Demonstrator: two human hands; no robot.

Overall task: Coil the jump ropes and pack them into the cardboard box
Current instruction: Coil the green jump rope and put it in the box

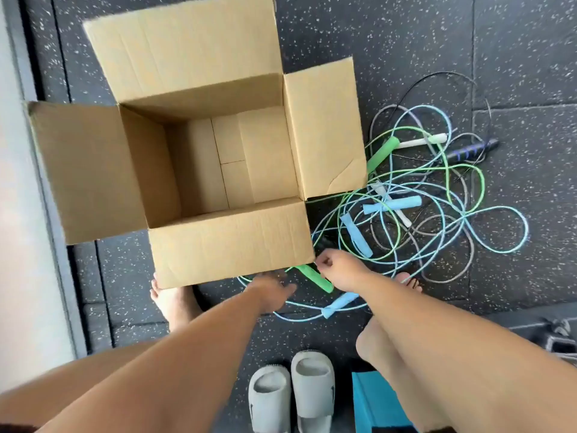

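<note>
So I'm leaning over the cardboard box, which is sitting on the speckled floor at about 11 o'clock from my hands. All four flaps are folded out, and only its bottom flaps are showing inside. The jump ropes are lying in one big tangle just beside the box at 2 o'clock, green, blue, grey and black cords all looping over each other.

My right hand is hovering at the box's near right corner with its fingers curled in tight, right over the top end of a green handle. I honestly can't tell whether it's actually pinching that handle. My left hand is reaching in just at 9 o'clock of that handle, with its fingers loose and fairly straight, holding nothing and poking towards the edge of the near flap.

A blue handle is lying at 6 o'clock of the green one. My grey slides are sitting further down at 6 o'clock.
</note>
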